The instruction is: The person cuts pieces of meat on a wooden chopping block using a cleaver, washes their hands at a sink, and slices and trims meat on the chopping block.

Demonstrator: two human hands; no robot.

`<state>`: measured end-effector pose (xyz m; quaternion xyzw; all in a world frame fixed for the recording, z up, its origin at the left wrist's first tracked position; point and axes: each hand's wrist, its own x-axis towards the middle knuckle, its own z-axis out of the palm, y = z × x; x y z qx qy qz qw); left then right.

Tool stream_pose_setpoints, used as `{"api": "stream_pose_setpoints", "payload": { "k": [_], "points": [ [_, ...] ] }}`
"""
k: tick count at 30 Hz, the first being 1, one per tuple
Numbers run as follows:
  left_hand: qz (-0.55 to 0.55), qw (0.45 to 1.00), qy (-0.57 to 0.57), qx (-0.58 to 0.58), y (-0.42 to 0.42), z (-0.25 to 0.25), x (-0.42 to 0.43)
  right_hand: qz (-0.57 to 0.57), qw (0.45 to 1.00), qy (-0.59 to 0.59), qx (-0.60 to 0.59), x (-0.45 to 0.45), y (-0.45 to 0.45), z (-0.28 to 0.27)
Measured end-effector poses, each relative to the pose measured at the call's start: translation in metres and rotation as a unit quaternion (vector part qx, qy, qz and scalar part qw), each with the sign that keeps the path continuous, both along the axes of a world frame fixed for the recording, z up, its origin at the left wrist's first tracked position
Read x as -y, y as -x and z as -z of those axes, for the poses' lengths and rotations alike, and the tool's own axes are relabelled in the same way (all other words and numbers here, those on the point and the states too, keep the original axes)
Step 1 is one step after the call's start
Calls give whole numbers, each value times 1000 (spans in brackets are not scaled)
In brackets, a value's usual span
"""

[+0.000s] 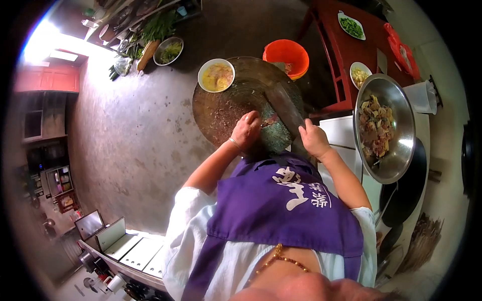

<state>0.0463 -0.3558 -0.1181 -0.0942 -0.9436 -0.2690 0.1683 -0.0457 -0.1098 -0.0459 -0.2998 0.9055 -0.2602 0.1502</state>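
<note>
My right hand [314, 138] is wrapped round the handle of a cleaver [283, 107], whose broad blade lies over the round wooden chopping block [205, 108]. My left hand [246, 129], a bangle at its wrist, is closed over the block, left of the blade; what its fingers hold is hidden. A small pinkish piece, perhaps meat [271, 120], lies between the fingers and the blade. Fine chopped bits are spread over the block's surface. On the block's far left edge sits a white bowl [216, 75] with a yellow, egg-like mixture and pinkish lumps.
An orange bucket [296, 56] stands behind the block. To the right, a steel basin [401, 150] holds mixed cut pieces. A red table [334, 62] bears a plate of chopped greens [351, 26] and a pale-filled dish [359, 75]. Vegetables and a metal bowl [168, 51] lie back left.
</note>
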Motion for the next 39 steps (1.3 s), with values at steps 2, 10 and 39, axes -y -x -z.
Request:
{"api": "stream_pose_setpoints", "payload": {
  "k": [2,10,39],
  "points": [
    [20,999,43,-3,12,-23,-9,-1,1000,-20,-9,-6,-1,0],
    [15,967,138,216,52,15,-29,44,999,-16,-19,-10,-8,12],
    [-145,965,-155,153,127,-135,17,96,994,-53,8,-23,-19,21]
  ]
}}
